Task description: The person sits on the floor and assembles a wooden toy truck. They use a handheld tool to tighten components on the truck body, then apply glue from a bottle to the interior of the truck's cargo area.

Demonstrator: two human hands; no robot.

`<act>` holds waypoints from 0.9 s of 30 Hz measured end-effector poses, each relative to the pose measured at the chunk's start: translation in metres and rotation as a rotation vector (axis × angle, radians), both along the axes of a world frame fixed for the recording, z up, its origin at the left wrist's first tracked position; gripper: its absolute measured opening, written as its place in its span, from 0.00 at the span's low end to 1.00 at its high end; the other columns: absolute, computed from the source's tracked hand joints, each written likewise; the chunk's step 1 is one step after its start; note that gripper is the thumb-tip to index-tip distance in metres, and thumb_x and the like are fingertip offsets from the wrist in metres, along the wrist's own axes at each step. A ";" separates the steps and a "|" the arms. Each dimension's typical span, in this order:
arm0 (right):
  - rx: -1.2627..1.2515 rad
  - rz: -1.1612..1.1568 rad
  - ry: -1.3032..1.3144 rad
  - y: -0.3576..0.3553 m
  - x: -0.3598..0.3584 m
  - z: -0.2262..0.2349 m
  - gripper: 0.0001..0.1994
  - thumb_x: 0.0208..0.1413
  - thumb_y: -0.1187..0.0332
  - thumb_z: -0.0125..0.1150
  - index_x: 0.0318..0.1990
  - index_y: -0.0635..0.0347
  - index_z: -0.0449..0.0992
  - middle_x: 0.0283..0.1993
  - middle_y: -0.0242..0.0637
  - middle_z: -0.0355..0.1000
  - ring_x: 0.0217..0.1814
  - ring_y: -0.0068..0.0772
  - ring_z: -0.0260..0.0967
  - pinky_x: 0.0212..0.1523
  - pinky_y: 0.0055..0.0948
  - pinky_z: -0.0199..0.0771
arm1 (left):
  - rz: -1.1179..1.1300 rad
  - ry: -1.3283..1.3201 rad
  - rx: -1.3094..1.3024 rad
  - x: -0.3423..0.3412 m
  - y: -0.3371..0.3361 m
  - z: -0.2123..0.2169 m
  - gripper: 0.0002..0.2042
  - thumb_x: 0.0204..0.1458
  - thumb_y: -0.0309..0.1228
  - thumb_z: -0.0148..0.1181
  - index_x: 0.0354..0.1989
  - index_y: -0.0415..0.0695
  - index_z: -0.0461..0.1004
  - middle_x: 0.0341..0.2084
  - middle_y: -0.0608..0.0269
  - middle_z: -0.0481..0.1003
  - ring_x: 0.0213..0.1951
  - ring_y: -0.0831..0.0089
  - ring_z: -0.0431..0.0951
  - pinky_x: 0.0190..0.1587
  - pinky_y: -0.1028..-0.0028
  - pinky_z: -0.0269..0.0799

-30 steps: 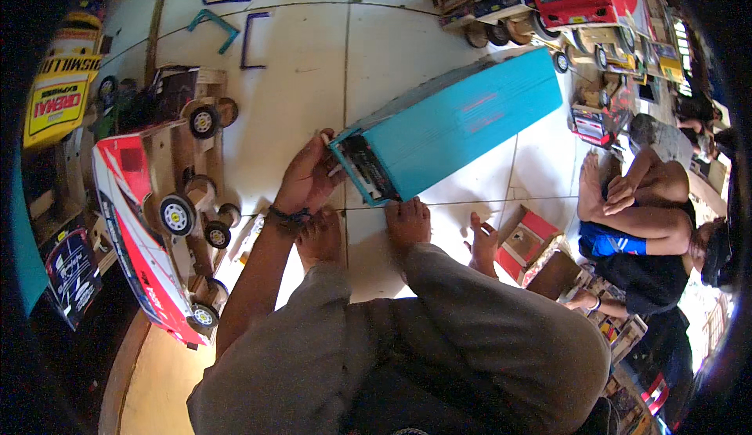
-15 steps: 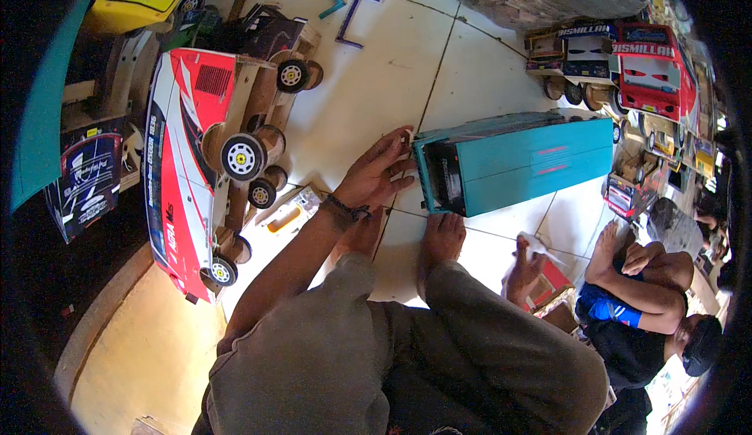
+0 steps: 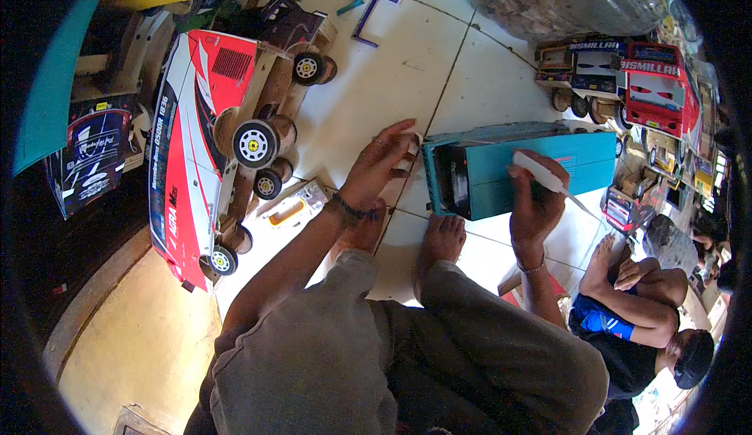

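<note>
White bottle (image 3: 539, 172) raised to teal box (image 3: 489, 197) | right hand (image 3: 539, 212) gripping | left hand (image 3: 377, 170): grip unclear | box contents unclear

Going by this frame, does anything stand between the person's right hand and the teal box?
Nothing visible does. The right hand, holding a white tool with a thin tip, overlaps the teal box in this view; whether they touch can't be told. The right foot is near the box's lower left corner, aside from that hand.
</note>
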State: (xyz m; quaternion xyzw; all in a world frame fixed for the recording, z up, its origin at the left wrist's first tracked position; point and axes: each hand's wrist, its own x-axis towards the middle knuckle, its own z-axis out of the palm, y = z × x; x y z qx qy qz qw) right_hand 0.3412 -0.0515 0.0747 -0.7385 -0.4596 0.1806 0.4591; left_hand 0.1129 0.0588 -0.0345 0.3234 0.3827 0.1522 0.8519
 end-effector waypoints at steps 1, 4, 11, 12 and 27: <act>-0.015 0.030 -0.073 0.007 -0.003 0.003 0.13 0.57 0.80 0.67 0.49 0.63 0.75 0.50 0.42 0.77 0.52 0.36 0.75 0.55 0.34 0.75 | 0.011 0.027 0.124 -0.004 0.001 0.008 0.26 0.66 0.41 0.58 0.71 0.58 0.63 0.61 0.65 0.70 0.54 0.71 0.75 0.54 0.64 0.75; -0.010 0.042 -0.177 0.015 -0.009 0.005 0.11 0.56 0.79 0.68 0.46 0.63 0.77 0.49 0.42 0.77 0.51 0.36 0.75 0.54 0.34 0.75 | -0.066 0.110 0.607 -0.007 -0.001 0.030 0.32 0.60 0.40 0.65 0.72 0.54 0.61 0.67 0.61 0.65 0.63 0.65 0.69 0.60 0.61 0.73; 0.029 -0.058 -0.206 0.014 -0.012 -0.007 0.12 0.52 0.75 0.73 0.44 0.61 0.81 0.49 0.41 0.78 0.50 0.38 0.75 0.55 0.34 0.75 | -0.046 0.170 0.650 0.011 -0.013 0.037 0.39 0.52 0.32 0.73 0.72 0.50 0.59 0.68 0.56 0.63 0.64 0.61 0.71 0.63 0.60 0.74; 0.042 -0.053 -0.206 0.014 -0.012 -0.008 0.12 0.52 0.75 0.73 0.44 0.60 0.82 0.49 0.40 0.78 0.50 0.38 0.75 0.55 0.34 0.75 | -0.025 0.152 0.676 0.011 -0.014 0.037 0.38 0.53 0.31 0.72 0.72 0.50 0.59 0.67 0.56 0.63 0.63 0.61 0.72 0.62 0.60 0.74; 0.019 -0.102 -0.193 0.019 -0.015 -0.009 0.11 0.52 0.73 0.73 0.44 0.59 0.83 0.48 0.40 0.79 0.50 0.39 0.76 0.52 0.35 0.76 | 0.000 0.190 0.640 0.017 -0.017 0.043 0.33 0.57 0.28 0.68 0.70 0.46 0.61 0.64 0.55 0.62 0.60 0.60 0.73 0.61 0.63 0.77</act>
